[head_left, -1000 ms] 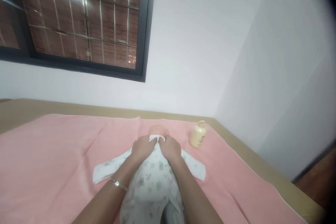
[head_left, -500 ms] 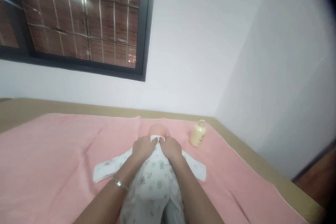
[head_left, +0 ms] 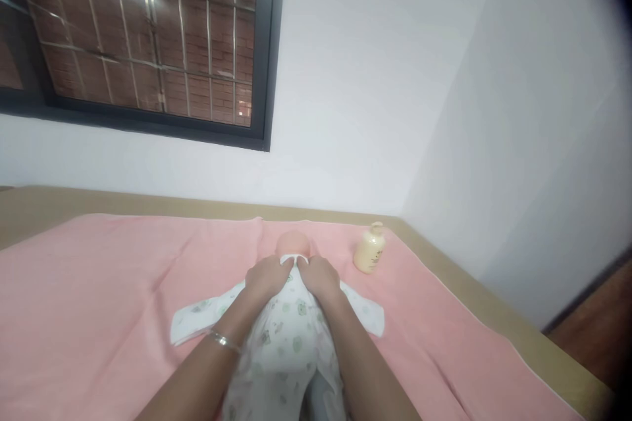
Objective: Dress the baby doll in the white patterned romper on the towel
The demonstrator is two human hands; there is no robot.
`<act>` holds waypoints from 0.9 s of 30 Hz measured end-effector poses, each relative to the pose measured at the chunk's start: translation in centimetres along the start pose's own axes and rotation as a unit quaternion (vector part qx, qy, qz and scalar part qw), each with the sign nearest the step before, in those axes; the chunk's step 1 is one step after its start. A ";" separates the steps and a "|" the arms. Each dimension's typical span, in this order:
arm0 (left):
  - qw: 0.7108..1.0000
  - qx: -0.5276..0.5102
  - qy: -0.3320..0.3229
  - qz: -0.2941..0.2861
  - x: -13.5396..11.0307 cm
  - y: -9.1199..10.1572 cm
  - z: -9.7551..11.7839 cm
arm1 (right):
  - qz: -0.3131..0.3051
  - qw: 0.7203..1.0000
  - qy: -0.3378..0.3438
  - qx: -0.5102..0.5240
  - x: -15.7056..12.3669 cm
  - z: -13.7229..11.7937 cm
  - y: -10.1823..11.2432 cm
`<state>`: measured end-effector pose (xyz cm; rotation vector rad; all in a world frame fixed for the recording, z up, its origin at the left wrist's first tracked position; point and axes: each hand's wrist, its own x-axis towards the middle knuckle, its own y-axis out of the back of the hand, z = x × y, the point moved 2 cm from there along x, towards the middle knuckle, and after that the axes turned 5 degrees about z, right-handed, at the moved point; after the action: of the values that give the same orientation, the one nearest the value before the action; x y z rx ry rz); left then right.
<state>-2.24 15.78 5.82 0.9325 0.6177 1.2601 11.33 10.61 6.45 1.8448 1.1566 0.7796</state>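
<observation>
Left hand [head_left: 268, 278] and right hand [head_left: 320, 277] pinch the patterned garment [head_left: 289, 335] at its collar [head_left: 295, 257], above the pink cloth [head_left: 113, 289], seemingly to steady it beside the round head [head_left: 293, 243], the grip's underside hidden

My view has swung slightly to the right: the window [head_left: 148, 46], on the wall beyond the head [head_left: 293, 243], has slid left in my sight, losing a strip at the edge, while the brown panel [head_left: 590, 329], well to the right of the head, now shows more. My left hand [head_left: 267, 276] and right hand [head_left: 320, 277] have come very slightly toward me from the head, so a little more of it shows beyond the collar [head_left: 295, 256].
</observation>
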 end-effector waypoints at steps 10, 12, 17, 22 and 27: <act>1.000 0.008 0.017 0.012 -0.3 -0.1 0.4 | 0.012 1.000 -0.010 -0.004 0.0 -0.1 -0.1; 1.000 0.008 0.017 0.015 -0.4 -0.1 0.4 | 0.019 1.000 -0.008 -0.005 -0.1 0.0 -0.2; 0.999 0.013 0.021 0.020 -0.5 -0.1 0.5 | 0.027 1.000 -0.007 -0.012 -0.2 -0.1 -0.1; 0.999 0.021 0.013 0.024 -0.5 -0.2 0.6 | 0.031 0.999 -0.007 -0.019 -0.4 -0.3 -0.1; 0.999 0.027 0.013 0.025 -0.5 -0.3 0.6 | 0.037 0.999 -0.011 -0.024 -0.5 -0.4 -0.1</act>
<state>-1.71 15.12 5.80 0.9836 0.6555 1.3063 10.79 10.32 6.57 1.8605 1.0530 0.8200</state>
